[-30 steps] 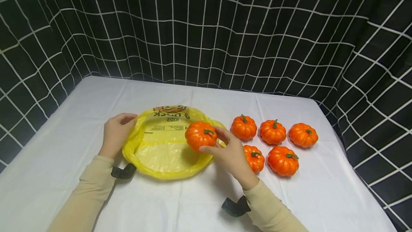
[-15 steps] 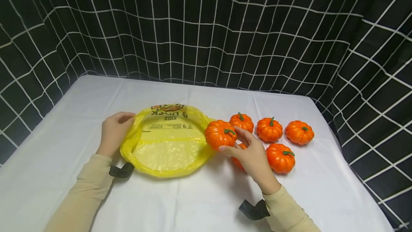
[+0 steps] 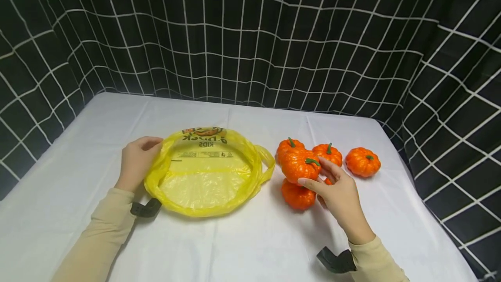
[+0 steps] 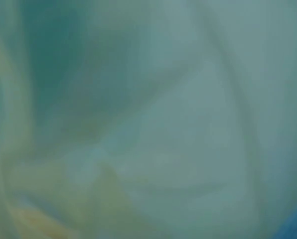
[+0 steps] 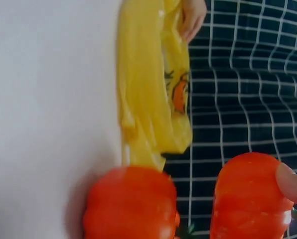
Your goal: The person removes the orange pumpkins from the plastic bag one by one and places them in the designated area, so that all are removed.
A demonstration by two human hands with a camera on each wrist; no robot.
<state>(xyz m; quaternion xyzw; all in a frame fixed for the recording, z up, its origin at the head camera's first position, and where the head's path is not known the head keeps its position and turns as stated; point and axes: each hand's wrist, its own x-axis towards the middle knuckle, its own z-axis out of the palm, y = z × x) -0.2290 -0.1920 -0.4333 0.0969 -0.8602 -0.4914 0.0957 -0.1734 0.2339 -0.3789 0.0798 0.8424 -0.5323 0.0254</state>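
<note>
My left hand [image 3: 138, 160] grips the left rim of a yellow plastic bag [image 3: 256, 177], which stands with its mouth spread wide and dark print on its far wall. In the right wrist view, fingers [image 5: 192, 19] of that hand hold the bag's edge. Between thumb and fingers of my right hand [image 3: 344, 199] is an orange toy pumpkin [image 3: 299, 166] with a green stem. It hangs above a front pumpkin [image 3: 298, 197] and overlaps a rear pumpkin [image 3: 287, 146] from the head view. Nothing but blurred, pale material shows in the left wrist view.
Two more pumpkins lie to the right, a middle one [image 3: 328, 152] and a far-right one [image 3: 362, 162]. Another is mostly hidden behind my right hand. A white cloth covers the table [image 3: 242, 247]; a black curtain [image 3: 235, 34] with white grid lines surrounds its back and sides.
My right hand has carried the pumpkin rightward, from over the bag's right side to above the other pumpkins. The left hand stays at the bag's rim. A bag handle now shows at right.
</note>
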